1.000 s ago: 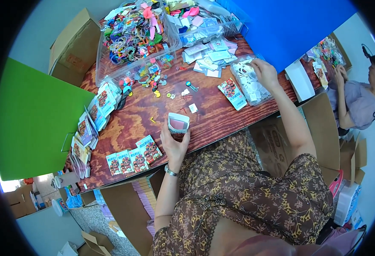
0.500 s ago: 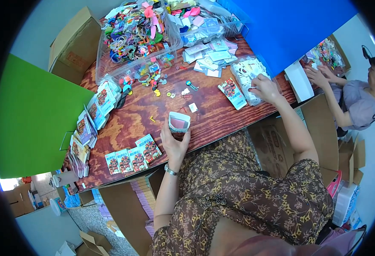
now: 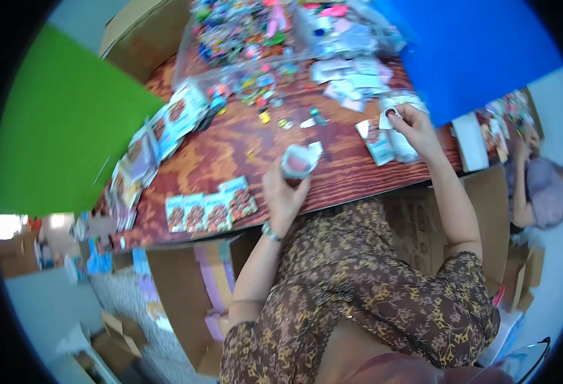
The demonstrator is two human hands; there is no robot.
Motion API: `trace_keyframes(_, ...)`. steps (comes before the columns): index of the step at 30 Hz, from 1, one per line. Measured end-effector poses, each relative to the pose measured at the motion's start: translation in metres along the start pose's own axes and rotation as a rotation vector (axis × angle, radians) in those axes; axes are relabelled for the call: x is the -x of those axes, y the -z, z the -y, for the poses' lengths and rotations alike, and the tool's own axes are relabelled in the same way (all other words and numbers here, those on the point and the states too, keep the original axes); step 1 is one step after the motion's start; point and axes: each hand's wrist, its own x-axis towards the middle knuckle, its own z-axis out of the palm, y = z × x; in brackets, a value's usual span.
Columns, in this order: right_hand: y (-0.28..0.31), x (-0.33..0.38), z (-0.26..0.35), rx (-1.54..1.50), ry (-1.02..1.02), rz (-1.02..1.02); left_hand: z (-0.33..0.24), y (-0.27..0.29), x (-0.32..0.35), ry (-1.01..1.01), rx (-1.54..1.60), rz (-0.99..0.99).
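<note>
Packet (image 3: 294,173), white-rimmed and open-mouthed, sits grasped in your left hand (image 3: 281,195) over the middle of the red-brown wood-grained table (image 3: 217,153). Your right hand (image 3: 417,128) pinches a small white square piece (image 3: 385,121) over the table's right side; four flat red-and-white packets (image 3: 217,211) lie on its left.

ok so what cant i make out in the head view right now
- Packet: lower part hidden behind the left hand; what lies under the pink layer inside is covered.
- White piece: the right hand's fingers cover part of it; its dark mark is blurred.
- Trinket heap: far end cut off by the top edge, single pieces blurred.
- Co-worker: blurred, partly cut off by the dark right rim.
</note>
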Motion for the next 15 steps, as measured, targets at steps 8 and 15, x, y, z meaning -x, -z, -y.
trace_keyframes(8, -0.151, 0.013, 0.055, 0.521, 0.598, 0.230, -0.001, -0.003, -0.001, -0.056, -0.023, -0.077)
trace_keyframes(15, -0.170, 0.024, 0.048, 0.473, 0.812, 0.138, -0.003, 0.012, 0.003, -0.025, 0.020, -0.219)
